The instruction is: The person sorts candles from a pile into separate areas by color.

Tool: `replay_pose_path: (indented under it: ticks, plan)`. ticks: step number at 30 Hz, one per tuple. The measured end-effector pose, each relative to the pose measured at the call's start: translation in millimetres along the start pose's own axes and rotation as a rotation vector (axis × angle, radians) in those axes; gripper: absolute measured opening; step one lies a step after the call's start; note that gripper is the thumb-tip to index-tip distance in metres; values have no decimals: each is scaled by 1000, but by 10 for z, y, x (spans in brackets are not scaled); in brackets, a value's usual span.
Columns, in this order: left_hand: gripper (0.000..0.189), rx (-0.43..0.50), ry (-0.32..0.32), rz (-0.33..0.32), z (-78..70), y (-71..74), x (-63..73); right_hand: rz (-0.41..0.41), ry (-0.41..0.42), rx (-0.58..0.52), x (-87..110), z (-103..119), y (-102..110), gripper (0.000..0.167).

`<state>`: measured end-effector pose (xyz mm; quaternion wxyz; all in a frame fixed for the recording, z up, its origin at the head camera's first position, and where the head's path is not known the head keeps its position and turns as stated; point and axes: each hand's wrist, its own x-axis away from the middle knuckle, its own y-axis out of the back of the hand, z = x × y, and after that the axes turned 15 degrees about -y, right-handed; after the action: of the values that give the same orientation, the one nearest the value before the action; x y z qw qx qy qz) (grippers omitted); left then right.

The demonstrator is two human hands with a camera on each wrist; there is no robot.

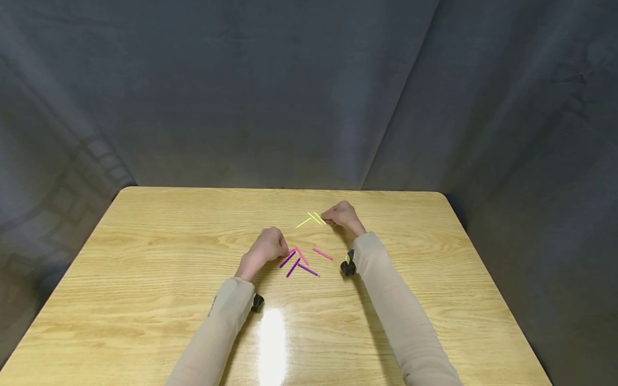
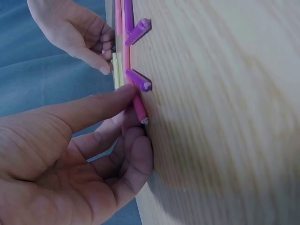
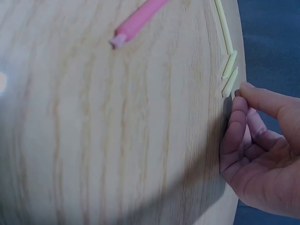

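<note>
My left hand point(image 1: 266, 246) pinches a pink candle point(image 2: 139, 108) between thumb and fingers, low over the table. Beside it lie another pink candle point(image 1: 302, 257) and purple candles point(image 1: 308, 269), two of them slanting side by side. Farther back, my right hand point(image 1: 341, 214) is at the right end of a group of thin yellow candles point(image 1: 303, 223). Its thumb and forefinger are close together beside the nearest yellow candle point(image 3: 230, 83), with nothing visible held between them; the other fingers curl loosely. Whether the fingertips touch that candle is unclear.
A separate pink candle point(image 1: 323, 254) lies between the hands on the wooden table point(image 1: 169, 300). Dark curtains point(image 1: 232, 96) hang behind the table and at its sides. Black wrist cameras point(image 1: 347, 266) sit at both cuffs.
</note>
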<state>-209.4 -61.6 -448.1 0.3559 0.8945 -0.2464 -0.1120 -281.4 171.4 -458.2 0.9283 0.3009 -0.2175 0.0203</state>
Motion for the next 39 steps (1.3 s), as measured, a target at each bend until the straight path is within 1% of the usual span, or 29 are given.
replay_pose_path:
  ticks: [5, 6, 12, 13, 18, 22, 26, 29, 32, 36, 39]
  plan:
    - [23, 4, 23, 4, -5, -2, -4, 26, -2, -31, -9, -10, 30, 15]
    - [23, 2, 27, 5, -7, -2, -7, 36, 19, -40, -41, -31, 33, 15]
    - [20, -31, 37, -1, -22, -3, -21, 32, 8, -44, -58, -29, 37, 15]
    - [22, -33, 41, -3, -24, -2, -23, 23, -18, -42, -34, -8, 35, 15]
    - [33, -14, 57, -2, -19, 7, -24, 15, -32, -41, -33, -5, 19, 16]
    - [36, -10, 54, -4, -17, 19, -19, 16, -35, -30, -40, -4, 14, 16]
    - [30, -2, 63, -11, 0, 26, -7, 21, -38, -39, -55, -10, 4, 15]
    - [22, 6, 74, -22, 17, 27, 11, 34, -36, -56, -45, -10, 6, 15]
    - [18, 14, 85, -33, 33, 46, 28, 50, -38, -65, -30, -4, 18, 16]
    - [21, 24, 92, -56, 70, 102, 42, 59, -40, -64, -35, -6, 39, 17]
    - [22, 5, 96, -72, 89, 143, 37, 85, -31, -110, -62, -22, 80, 18]
